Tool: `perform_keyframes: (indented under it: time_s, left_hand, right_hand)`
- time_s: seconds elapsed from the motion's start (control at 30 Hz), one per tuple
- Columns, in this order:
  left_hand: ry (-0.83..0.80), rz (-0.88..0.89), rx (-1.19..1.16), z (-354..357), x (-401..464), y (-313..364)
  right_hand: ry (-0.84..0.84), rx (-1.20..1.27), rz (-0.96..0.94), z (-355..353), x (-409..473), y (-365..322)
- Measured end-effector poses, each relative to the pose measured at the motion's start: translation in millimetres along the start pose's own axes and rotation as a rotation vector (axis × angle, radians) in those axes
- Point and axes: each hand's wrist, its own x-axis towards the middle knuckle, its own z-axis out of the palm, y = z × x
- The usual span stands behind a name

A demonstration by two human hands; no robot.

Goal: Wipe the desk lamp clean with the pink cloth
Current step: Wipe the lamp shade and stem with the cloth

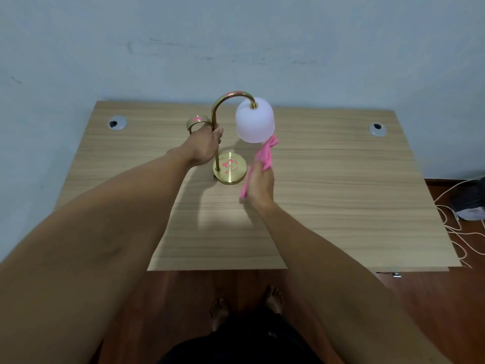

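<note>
Head view, left hand (206, 148) gripping lamp (231, 166), right hand (261, 186) holding pink cloth (266, 156)

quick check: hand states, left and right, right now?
Left hand: closed around the gold lamp stem.
Right hand: closed on the pink cloth, beside the lamp base.

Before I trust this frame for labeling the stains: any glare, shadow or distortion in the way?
Head view: wide-angle bending stretches the forearms and bows the desk edges; soft lamp and arm shadows fall on the wood; the pink marks on the brass base stay readable, without strong glare; the white shade looks slightly overexposed.
</note>
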Motion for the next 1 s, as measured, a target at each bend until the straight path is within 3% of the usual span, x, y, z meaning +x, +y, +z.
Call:
perform_keyframes:
  time_s: [0.07, 0.13, 0.23, 0.33, 0.4, 0.5, 0.63, 0.73, 0.77, 0.83, 0.9, 1.0]
  left_hand:
    - [-0.009, -0.007, -0.008, 0.0, -0.1, 0.9]
    - [-0.013, -0.014, -0.016, 0.0, 0.4, 1.8]
    - [-0.016, -0.027, -0.027, 0.8, 0.8, 2.7]
    - [-0.007, -0.036, -0.041, 1.3, -0.1, 4.9]
    - [0.000, -0.031, -0.012, 1.3, -0.1, 4.9]
    - [0.012, -0.023, 0.035, 0.4, -0.3, 5.5]
    - [0.010, -0.010, 0.052, -0.4, 2.3, 3.2]
    - [0.003, -0.012, 0.058, -1.6, 0.6, 3.2]
    - [-0.006, -0.017, 0.057, -2.0, -0.5, 4.0]
    - [-0.013, -0.036, 0.069, -3.1, -2.1, 5.6]
    - [-0.015, -0.052, 0.081, -3.6, -2.6, 6.2]
    - [-0.012, -0.061, 0.086, -3.9, -2.4, 6.7]
  right_hand:
    - [0.026, 0.325, 0.325, -9.1, 2.6, -16.3]
    - [0.112, 0.508, 0.307, -15.3, 4.2, -36.7]
    - [0.221, 0.346, -0.082, -13.7, 4.2, -70.2]
    - [0.088, 0.005, -0.515, -0.6, 6.9, -82.9]
    - [0.091, -0.202, -0.650, 8.7, 2.1, -82.1]
    - [0.149, -0.289, -0.591, 15.9, -4.5, -66.7]
    - [0.101, -0.167, -0.534, 22.0, -10.9, -35.6]
    - [0.010, 0.013, -0.200, 14.3, -8.2, -23.5]
    - [0.022, 0.143, -0.030, 9.2, -7.4, -26.3]
    - [0.146, 0.378, 0.107, -0.3, -6.8, -43.3]
    - [0.255, 0.466, -0.036, -5.7, -2.0, -61.9]
    - [0.181, 0.164, -0.487, -4.1, 0.8, -89.5]
